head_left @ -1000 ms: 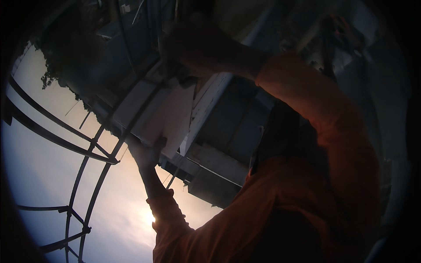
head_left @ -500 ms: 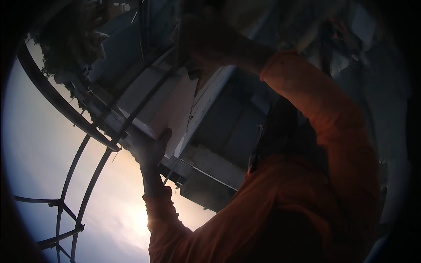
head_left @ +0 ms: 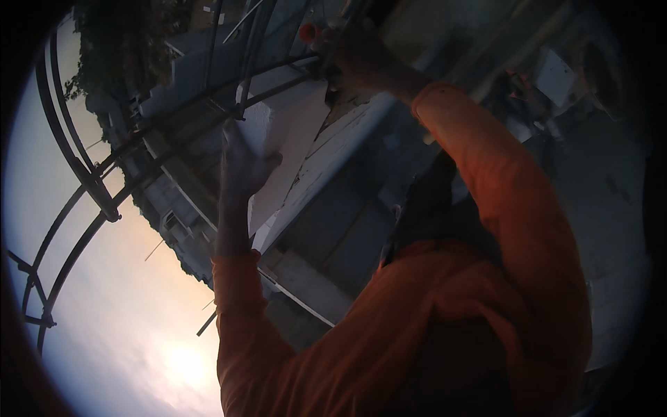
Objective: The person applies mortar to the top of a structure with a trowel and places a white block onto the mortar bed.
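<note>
Pale evening sky (head_left: 90, 306) glows around a low sun at the left, with dark trees (head_left: 128, 45) and dim buildings (head_left: 170, 184) along its edge, while a curved metal frame (head_left: 105, 203) crosses in front. Light falls on a pale block (head_left: 295, 132) that stands on the side of a whitish ledge (head_left: 333, 154), between the two hands.

At its near left edge is the left hand (head_left: 244, 167), fingers outstretched and thumb spread away from them, the thumb lying across the block's face; how firmly it presses cannot be told. Farther up, the right hand (head_left: 361, 59) is bent and mostly in shadow, beside a red-orange round piece (head_left: 309, 32). Whether its fingers close around that piece cannot be told. Both arms wear orange sleeves (head_left: 486, 156).
</note>
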Demonstrator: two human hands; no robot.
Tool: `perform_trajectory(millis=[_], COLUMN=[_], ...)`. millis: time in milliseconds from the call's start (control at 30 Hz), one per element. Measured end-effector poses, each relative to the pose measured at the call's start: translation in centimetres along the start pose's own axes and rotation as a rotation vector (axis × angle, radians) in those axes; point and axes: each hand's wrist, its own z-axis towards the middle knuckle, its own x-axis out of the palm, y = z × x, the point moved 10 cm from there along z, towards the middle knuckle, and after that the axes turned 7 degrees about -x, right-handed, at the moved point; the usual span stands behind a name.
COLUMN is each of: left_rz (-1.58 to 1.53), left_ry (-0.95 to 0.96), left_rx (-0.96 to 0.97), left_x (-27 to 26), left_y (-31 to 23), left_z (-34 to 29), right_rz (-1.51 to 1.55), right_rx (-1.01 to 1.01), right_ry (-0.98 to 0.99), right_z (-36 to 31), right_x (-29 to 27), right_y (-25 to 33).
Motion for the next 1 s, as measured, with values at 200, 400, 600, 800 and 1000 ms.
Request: perform_trajectory(millis=[200,400,600,800,1000], left_rz=[0.015,-0.1,-0.045,0.144,-0.013], left_ry=[-0.08,-0.003,0.027,0.152,0.078], left_rx=[0.207,-0.052,-0.066,0.07,0.031], left_x=[0.2,1.0,1.3,1.6,0.6], left_y=[-0.1,0.5,1.7,3.4,5.4], left_z=[0.5,0.3,0.3,0.2,-1.1], right_rz=[0.223,-0.157,-0.116,0.395,0.372], right_rx=[0.092,0.008,-0.095,0.038,-0.025], right_ry=[0.203,-0.045,-0.272,-0.69,-0.765], right_z=[-0.3,-1.1,-2.0,-2.2,-2.1], right_x=[0.2,-1.3,-2.7,-1.0,-0.5], right_y=[-1.6,-2.4,-4.7,-6.9,-5.7])
